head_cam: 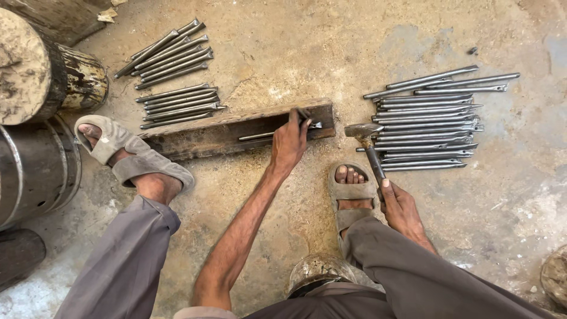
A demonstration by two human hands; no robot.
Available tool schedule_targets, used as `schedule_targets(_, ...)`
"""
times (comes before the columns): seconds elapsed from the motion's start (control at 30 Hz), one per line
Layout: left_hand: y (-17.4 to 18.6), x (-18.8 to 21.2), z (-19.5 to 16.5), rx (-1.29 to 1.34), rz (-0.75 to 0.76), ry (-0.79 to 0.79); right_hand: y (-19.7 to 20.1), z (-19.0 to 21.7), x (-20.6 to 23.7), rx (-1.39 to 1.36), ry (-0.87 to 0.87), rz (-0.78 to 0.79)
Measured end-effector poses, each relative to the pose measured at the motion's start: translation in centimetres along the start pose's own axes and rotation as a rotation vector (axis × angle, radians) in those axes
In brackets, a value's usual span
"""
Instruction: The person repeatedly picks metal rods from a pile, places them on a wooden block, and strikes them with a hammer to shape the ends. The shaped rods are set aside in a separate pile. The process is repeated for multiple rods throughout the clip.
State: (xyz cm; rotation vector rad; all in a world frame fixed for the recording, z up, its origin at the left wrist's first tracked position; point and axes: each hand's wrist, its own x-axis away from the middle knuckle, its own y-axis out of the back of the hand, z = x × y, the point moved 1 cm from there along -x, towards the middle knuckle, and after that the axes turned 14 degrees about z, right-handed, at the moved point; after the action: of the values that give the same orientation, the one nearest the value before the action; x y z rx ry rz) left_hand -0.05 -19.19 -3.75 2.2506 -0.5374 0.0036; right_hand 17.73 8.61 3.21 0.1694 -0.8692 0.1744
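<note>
The left hand (289,140) reaches forward across the concrete floor (295,53) to a long steel channel block (236,131) that lies on its side between the person's feet. Its grip is closed on a thin metal rod (269,134) resting in the groove of the block — the fingers wrap over the rod near its right end, where the flattened tip pokes out just past the knuckles. The rod lies lengthwise along the block, touching it.

The right hand (400,207) sits lower and to the right, its grip closed around the dark handle of a hammer (367,145). The hammer head points up and away from the person, hovering just right of the block's end and close to the left edge of a large pile of rods (428,121). That pile lies on the floor to the right, the rods stacked roughly parallel, a few at the top skewed at an angle.

Two smaller bundles of rods (174,77) lie on the floor beyond the block on the left — one fanned diagonally, one below it lying nearly level.

The left foot in a grey sandal (133,153) rests against the block's left end; the right foot, also in a sandal, is planted between the two hands. At the far left stand a wooden log (41,68) and a dark metal drum (35,168).
</note>
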Motion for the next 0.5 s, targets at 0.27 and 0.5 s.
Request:
schedule_targets(0.27,-1.4,-0.1,0.1,-0.259,0.077,-0.055,-0.3,0.0,0.3,-0.073,0.036,0.0)
schedule_targets(0.5,-1.9,2.0,-0.7,-0.545,-0.032,-0.361,-0.2,1.0,0.7,0.052,0.032,-0.012)
